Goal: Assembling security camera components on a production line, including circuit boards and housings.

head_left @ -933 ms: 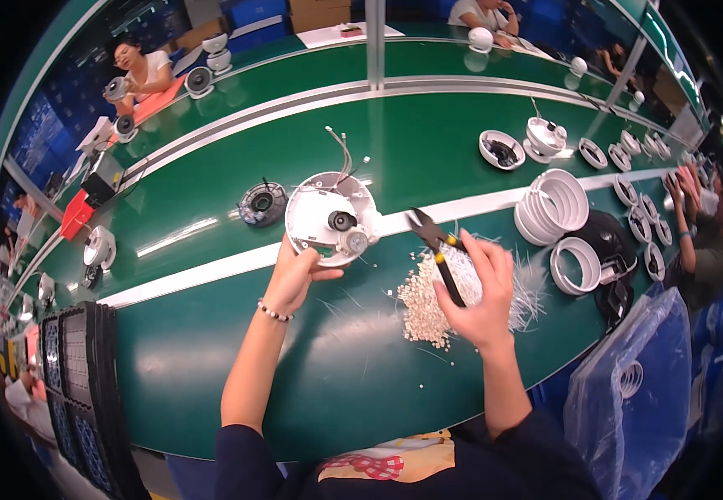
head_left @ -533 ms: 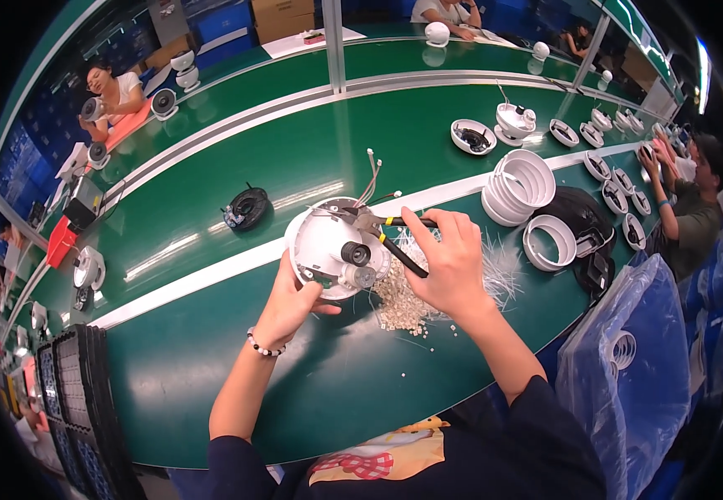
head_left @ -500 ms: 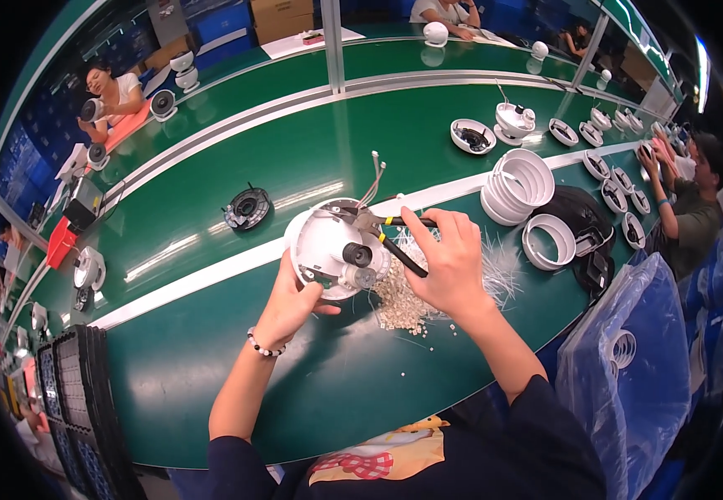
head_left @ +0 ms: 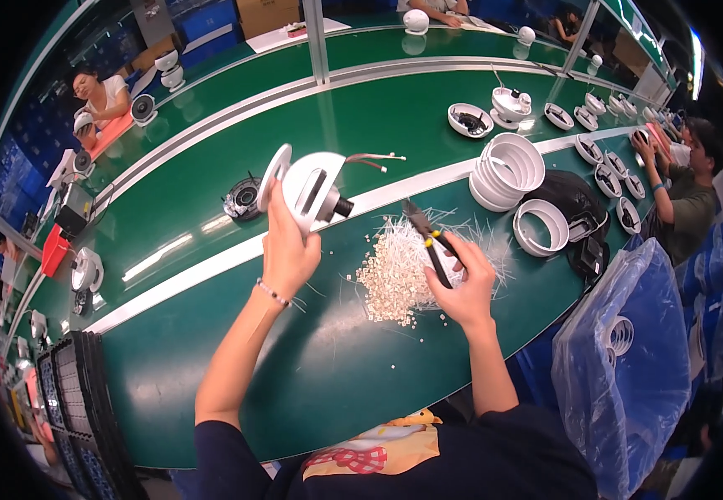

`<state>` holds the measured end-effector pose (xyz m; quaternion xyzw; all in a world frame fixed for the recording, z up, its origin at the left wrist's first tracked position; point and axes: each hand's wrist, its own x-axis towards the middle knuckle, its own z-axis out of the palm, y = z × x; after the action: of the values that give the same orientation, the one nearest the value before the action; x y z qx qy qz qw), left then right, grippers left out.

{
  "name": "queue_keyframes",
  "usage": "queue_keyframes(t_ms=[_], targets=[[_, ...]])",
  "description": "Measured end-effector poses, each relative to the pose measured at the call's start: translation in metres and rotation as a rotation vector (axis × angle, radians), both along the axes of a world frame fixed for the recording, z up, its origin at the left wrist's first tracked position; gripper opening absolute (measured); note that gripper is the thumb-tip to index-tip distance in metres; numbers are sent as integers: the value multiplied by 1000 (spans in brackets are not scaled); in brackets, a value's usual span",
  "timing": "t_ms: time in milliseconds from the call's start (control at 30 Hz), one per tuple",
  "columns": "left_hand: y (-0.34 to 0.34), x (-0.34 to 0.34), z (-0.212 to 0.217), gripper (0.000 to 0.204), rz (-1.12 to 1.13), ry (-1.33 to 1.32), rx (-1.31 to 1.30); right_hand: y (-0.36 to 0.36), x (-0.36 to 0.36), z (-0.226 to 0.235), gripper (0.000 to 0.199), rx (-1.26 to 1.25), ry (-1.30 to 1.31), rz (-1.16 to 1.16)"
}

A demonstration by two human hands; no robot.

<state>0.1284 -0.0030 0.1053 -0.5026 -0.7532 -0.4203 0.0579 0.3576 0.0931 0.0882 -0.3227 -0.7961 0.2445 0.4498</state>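
Observation:
My left hand [head_left: 291,250] is wrapped round the stem of a white round camera housing [head_left: 301,185], raised above the bench and turned side-on. A black lens barrel [head_left: 344,207] points right from it, and thin wires [head_left: 376,160] with small white plugs stick out at its upper right. In my right hand [head_left: 471,292] is a pair of wire cutters [head_left: 426,227] with black and yellow handles, jaws pointing up and away, apart from the housing. Beneath the cutters lies a heap of small cream bits [head_left: 391,279] and white cut strips [head_left: 407,229].
Behind my left hand a black round part [head_left: 241,198] lies on the green bench [head_left: 186,358]. Stacked white rings [head_left: 507,171], a loose ring [head_left: 541,228] and a black bag [head_left: 574,208] stand right. A lined blue bin [head_left: 628,358] is lower right; black trays [head_left: 74,392] lower left. Co-workers sit around.
The cutters have left the housing's wires and moved down to the right, over the heap. My left hand has lifted the housing leftward and away, turning it from face-up to side-on.

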Motion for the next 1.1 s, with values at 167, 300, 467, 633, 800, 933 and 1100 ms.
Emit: queue_keyframes(t_ms=[167, 300, 467, 633, 800, 933, 1100], targets=[[49, -20, -11, 84, -35, 226, 131, -15, 22, -17, 52, -35, 126, -41], [86, -28, -11, 82, -56, 195, 144, -33, 33, -24, 51, -143, 199, 38], [138, -67, -21, 41, -455, -1386, 230, -61, 47, -11, 52, -376, 64, 466], [146, -88, -59, 37, -378, -1600, 305, -86, 30, -16, 46, -177, -201, 749], [134, -93, -40, 58, 109, -687, -239, -86, 31, -42, 48, -70, -372, 705], [98, -174, -50, 34, 87, 316, -246, -83, 29, -44, 55, -34, -386, 808], [94, -206, -78, 65, -61, 146, -549, -33, 36, -28, 35, 155, -217, 604]])
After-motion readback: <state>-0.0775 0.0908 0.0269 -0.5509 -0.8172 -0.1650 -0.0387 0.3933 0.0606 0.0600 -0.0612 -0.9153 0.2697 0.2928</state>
